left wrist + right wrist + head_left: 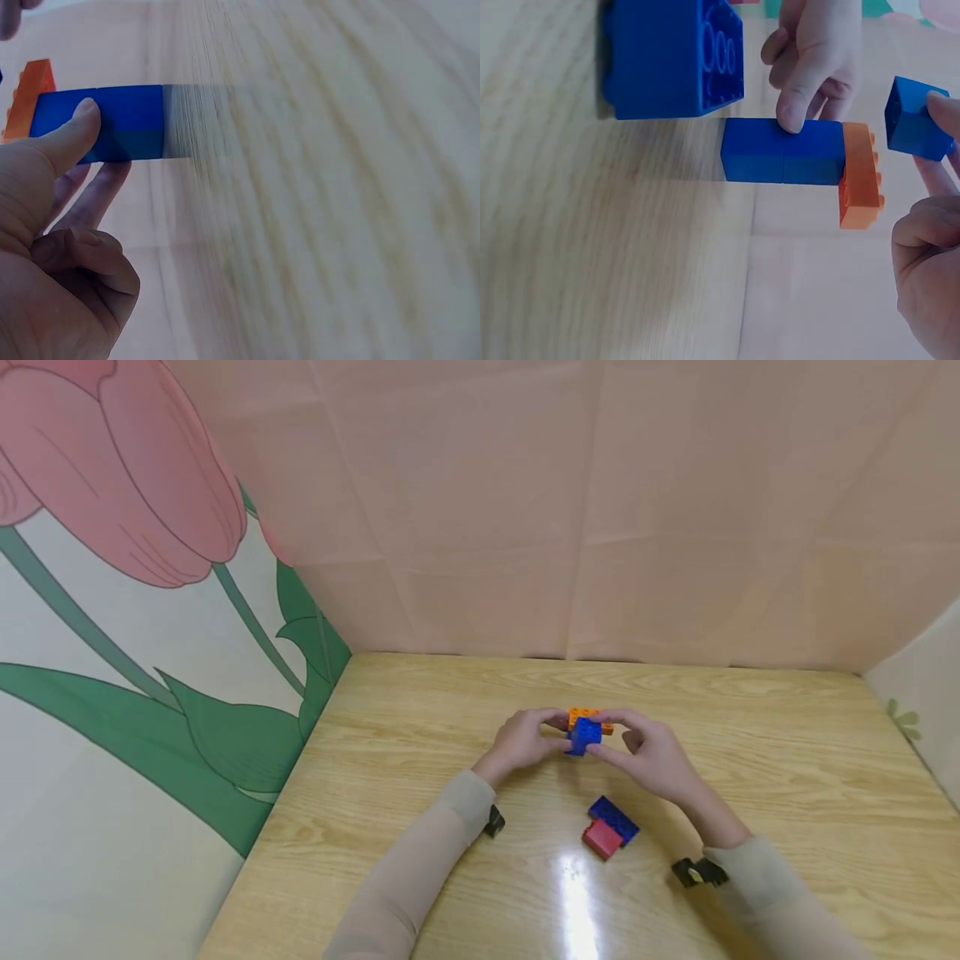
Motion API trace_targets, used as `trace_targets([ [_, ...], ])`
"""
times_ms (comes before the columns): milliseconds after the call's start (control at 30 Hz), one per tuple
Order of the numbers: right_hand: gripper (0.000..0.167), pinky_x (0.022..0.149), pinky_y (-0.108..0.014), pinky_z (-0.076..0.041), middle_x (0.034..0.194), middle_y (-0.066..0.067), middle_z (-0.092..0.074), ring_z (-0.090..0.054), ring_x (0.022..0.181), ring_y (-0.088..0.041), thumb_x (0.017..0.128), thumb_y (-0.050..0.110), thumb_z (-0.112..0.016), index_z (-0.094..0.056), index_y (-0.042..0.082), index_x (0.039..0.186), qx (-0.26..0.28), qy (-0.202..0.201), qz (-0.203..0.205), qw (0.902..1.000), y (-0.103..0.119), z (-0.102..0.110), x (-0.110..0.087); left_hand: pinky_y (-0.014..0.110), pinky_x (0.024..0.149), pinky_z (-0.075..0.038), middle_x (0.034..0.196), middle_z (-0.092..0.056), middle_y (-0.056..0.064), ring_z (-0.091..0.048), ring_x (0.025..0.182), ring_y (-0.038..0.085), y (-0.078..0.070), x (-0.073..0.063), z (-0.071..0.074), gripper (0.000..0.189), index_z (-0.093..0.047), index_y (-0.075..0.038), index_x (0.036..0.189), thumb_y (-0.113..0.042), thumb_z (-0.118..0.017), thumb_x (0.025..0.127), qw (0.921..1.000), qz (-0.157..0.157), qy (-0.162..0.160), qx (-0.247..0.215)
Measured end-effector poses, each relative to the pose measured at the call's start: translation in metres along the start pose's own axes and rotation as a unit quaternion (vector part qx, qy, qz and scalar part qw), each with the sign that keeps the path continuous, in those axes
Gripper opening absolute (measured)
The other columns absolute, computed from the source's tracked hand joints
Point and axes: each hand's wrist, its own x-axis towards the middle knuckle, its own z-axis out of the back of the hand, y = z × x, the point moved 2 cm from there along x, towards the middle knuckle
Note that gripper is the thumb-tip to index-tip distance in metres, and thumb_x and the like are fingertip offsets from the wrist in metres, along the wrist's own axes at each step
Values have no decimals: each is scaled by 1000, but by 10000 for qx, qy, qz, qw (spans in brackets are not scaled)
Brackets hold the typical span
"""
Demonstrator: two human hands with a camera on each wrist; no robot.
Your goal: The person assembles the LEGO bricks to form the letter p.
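Observation:
My left hand (521, 743) pinches the side of a stack of blue bricks (780, 150) that stands upright on the table. Capping the stack is an orange brick (861, 176), wider than the blue ones and jutting past them. Between thumb and fingers of my right hand (660, 760) is a small blue brick (907, 120). It is held over the orange brick, with a gap between them in the right wrist view. From the head view, this small brick covers much of the stack.
Nearer me on the wooden table (420, 718) lie a loose blue brick (615, 820) and a red brick (602, 839), side by side and seemingly touching. A pink wall covering (480, 527) rises behind the table, and a tulip-printed one (135, 777) stands at the left.

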Motion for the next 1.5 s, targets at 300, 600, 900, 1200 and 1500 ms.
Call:
trace_targets([
  [300, 42, 39, -26, -28, 65, -5, -49, -29, 46, -2, 90, 3, -81, -68, 7, 130, 176, -275, -418, 9986, 9, 2, 16, 40, 102, -49, 117, -73, -15, -66, 116, 11, 0, -1, 0, 41, -72, -28, 130, -43, -80, 92, 9999, -10, 1, -124],
  [600, 41, 39, -27, -29, 125, -15, -69, -30, 45, -4, 93, 3, -78, -67, 7, 132, 288, -378, -443, 9979, -1, 1, 26, 41, 102, -49, 115, -74, -15, -66, 115, 10, -1, 0, 0, 44, -71, -29, 132, -42, -81, 91, 10000, -7, -19, -71],
  [900, 43, 40, -29, -33, 132, -8, -67, -33, 44, -14, 96, 22, -79, -66, 15, 136, 323, -168, -569, 9977, -19, 2, 30, 42, 102, -49, 114, -74, -15, -66, 116, 12, -2, 0, -1, 46, -71, -28, 133, -42, -81, 91, 10000, 75, -32, -48],
  [1200, 44, 41, -30, -35, 134, -8, -67, -39, 47, -16, 99, 32, -74, -67, 15, 138, 275, 19, -898, 9956, -19, 3, 33, 43, 102, -49, 114, -74, -13, -66, 116, 14, -3, 0, 0, 43, -71, -28, 132, -41, -80, 92, 9999, 93, -26, -30],
  [1500, 40, 53, -29, -45, 136, -9, -67, -54, 69, -17, 99, 40, -72, -73, 17, 131, 385, -137, -1280, 9909, -20, 0, 38, 42, 102, -50, 112, -74, -15, -67, 115, 13, 0, 0, -1, 43, -72, -29, 132, -42, -81, 92, 10000, 3, -42, -18],
])
